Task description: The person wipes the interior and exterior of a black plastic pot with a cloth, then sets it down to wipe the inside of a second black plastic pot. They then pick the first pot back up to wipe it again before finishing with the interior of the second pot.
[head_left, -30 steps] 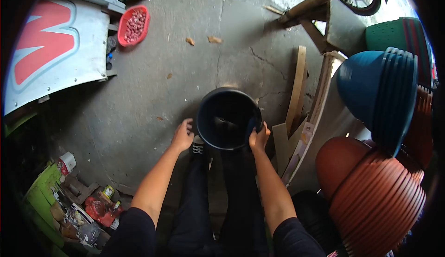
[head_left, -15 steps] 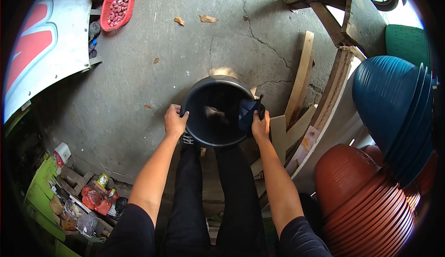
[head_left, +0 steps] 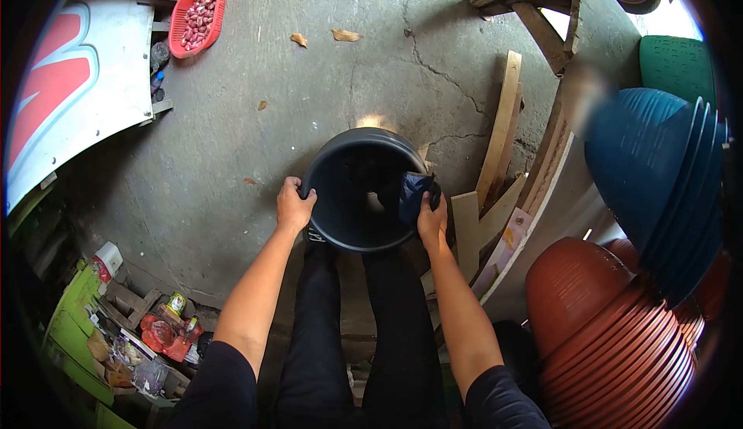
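A round black tub (head_left: 364,150) is held tilted above my legs, its opening facing me. My left hand (head_left: 294,206) grips the tub's left rim, thumb on the inner side and fingers outside. At the right rim my right hand (head_left: 432,216) is closed on a dark blue cloth (head_left: 413,195), which lies against the tub's inner wall. Whether the right fingers also touch the rim is hidden by the cloth. A small light patch shows inside the tub near its bottom.
A red basket (head_left: 220,20) of small reddish bulbs stands at the upper left. Wooden planks (head_left: 500,131) lie right of the tub. Stacked brown tubs (head_left: 580,297) and blue tubs (head_left: 642,150) are at the right. Green shelving (head_left: 70,313) with clutter is at the lower left.
The right hand and cloth have shifted slightly down and left, and the cloth has changed its folds. The tub's near rim sits slightly lower. The left hand keeps its hold.
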